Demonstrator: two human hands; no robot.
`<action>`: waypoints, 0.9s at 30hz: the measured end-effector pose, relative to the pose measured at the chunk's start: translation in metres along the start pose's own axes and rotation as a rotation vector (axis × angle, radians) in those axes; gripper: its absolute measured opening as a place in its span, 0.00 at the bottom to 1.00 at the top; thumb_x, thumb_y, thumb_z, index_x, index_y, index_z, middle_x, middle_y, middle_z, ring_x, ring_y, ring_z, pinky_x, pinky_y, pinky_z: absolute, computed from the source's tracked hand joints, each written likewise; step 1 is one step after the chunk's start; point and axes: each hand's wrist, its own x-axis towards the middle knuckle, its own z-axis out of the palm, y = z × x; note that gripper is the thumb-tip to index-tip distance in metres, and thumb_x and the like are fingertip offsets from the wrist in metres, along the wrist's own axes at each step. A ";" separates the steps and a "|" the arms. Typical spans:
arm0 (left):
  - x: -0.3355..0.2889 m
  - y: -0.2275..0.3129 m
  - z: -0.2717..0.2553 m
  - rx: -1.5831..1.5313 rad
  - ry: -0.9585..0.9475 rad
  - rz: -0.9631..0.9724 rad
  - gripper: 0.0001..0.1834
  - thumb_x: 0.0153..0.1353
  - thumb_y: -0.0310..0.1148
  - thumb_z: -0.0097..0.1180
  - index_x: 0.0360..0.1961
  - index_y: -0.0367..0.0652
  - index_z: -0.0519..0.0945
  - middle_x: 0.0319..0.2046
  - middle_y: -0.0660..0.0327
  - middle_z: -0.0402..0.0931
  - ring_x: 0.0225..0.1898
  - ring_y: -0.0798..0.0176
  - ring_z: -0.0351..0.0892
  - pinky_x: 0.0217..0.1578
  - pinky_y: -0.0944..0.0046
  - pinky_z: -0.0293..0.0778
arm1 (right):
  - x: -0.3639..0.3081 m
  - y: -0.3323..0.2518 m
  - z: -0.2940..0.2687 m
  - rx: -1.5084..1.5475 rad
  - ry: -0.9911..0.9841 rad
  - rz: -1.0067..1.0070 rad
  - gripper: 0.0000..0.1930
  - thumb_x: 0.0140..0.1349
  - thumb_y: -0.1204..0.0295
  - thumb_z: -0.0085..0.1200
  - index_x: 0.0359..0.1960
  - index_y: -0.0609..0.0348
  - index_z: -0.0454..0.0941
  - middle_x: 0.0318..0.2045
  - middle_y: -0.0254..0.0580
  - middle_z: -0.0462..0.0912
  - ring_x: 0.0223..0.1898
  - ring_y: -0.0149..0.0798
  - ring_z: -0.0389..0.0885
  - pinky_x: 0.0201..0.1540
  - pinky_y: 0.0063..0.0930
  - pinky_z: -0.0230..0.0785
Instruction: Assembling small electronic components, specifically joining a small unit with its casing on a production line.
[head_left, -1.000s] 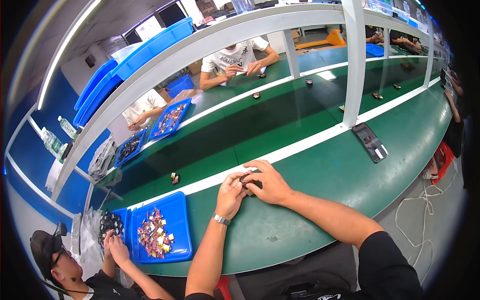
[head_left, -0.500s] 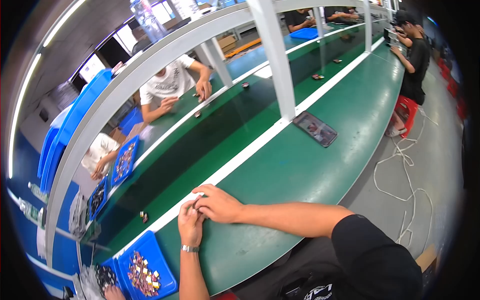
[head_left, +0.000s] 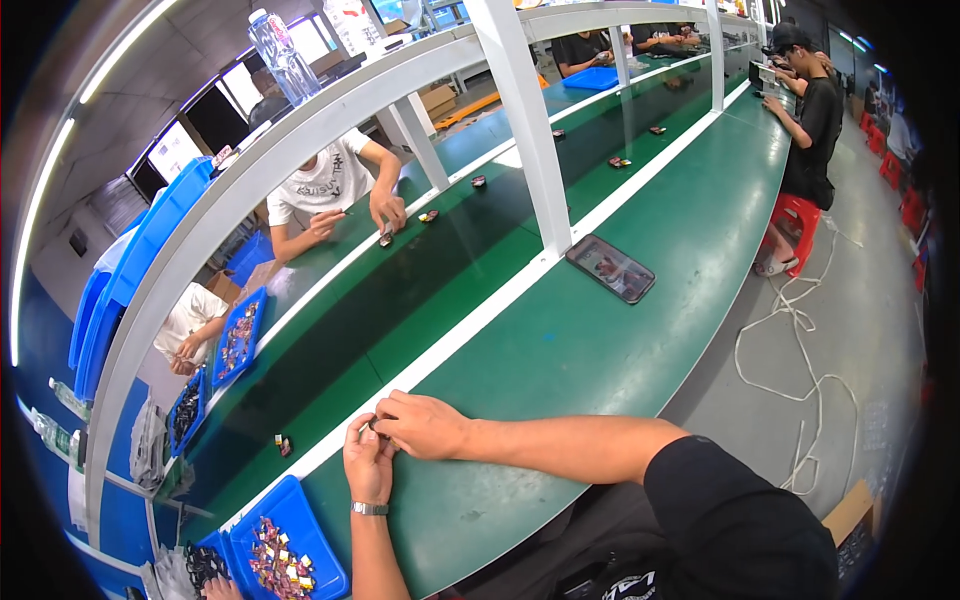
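If judged by the bunched fingertips, at a step of close two-handed finger work, with a small dark piece (head_left: pixel 373 424) pinched between left hand (head_left: pixel 369 468) and right hand (head_left: pixel 428 425), just by the tabletop's (head_left: pixel 470 500) far edge. Both drawn narrow: left with thumb and fingers closed about the piece, right with fingers curled over it from the other side. Mostly hidden there, so hard to tell its exact shape or facing. Calls next, most likely, for a steady left pinch and small, careful movements of the right fingertips, without letting the piece slip.

Around the work, a smooth green surface, faintly scuffed, with a curved near edge and a white rail (head_left: pixel 470 320) along the far one. At the left end, a blue tray (head_left: pixel 325 555) heaped with small red, yellow and white pieces (head_left: pixel 280 562); just left of it, black pieces (head_left: pixel 208 565) by another person's hand (head_left: pixel 220 588). Well to the right, near the far edge and just beside a white post (head_left: pixel 515 130), a smartphone (head_left: pixel 610 268) lying flat. Beyond the rail, apparently a conveyor belt (head_left: pixel 430 290), sparsely dotted with similar small pieces. Across it, a co-worker in a white shirt (head_left: pixel 325 180). Past the right curve, a red stool (head_left: pixel 800 230) and a loose white cable (head_left: pixel 818 377) on grey floor.
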 end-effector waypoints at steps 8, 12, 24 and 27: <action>-0.006 0.008 -0.003 -0.005 0.001 -0.009 0.15 0.69 0.27 0.49 0.55 0.39 0.67 0.46 0.55 0.76 0.47 0.61 0.78 0.49 0.56 0.78 | 0.007 0.007 0.005 -0.005 0.014 -0.094 0.11 0.47 0.75 0.59 0.34 0.56 0.77 0.36 0.38 0.76 0.39 0.43 0.76 0.41 0.35 0.74; 0.001 0.000 -0.007 -0.035 -0.055 -0.026 0.16 0.69 0.26 0.48 0.56 0.38 0.67 0.48 0.55 0.76 0.48 0.60 0.78 0.50 0.57 0.77 | 0.006 0.007 -0.005 -0.004 -0.074 -0.029 0.09 0.49 0.75 0.59 0.34 0.56 0.79 0.37 0.39 0.78 0.42 0.43 0.77 0.42 0.35 0.75; -0.003 0.005 -0.003 -0.063 -0.012 -0.088 0.15 0.70 0.26 0.46 0.57 0.40 0.67 0.46 0.57 0.76 0.47 0.61 0.78 0.53 0.56 0.76 | 0.004 0.002 -0.004 -0.036 -0.101 0.044 0.10 0.54 0.76 0.58 0.38 0.54 0.83 0.40 0.36 0.80 0.43 0.41 0.78 0.42 0.32 0.76; -0.002 0.003 -0.003 -0.057 -0.012 -0.082 0.15 0.70 0.26 0.46 0.57 0.41 0.68 0.46 0.57 0.76 0.47 0.62 0.78 0.52 0.56 0.76 | 0.005 0.001 -0.004 -0.053 -0.092 0.041 0.10 0.54 0.76 0.58 0.38 0.54 0.83 0.39 0.36 0.79 0.42 0.40 0.78 0.42 0.32 0.76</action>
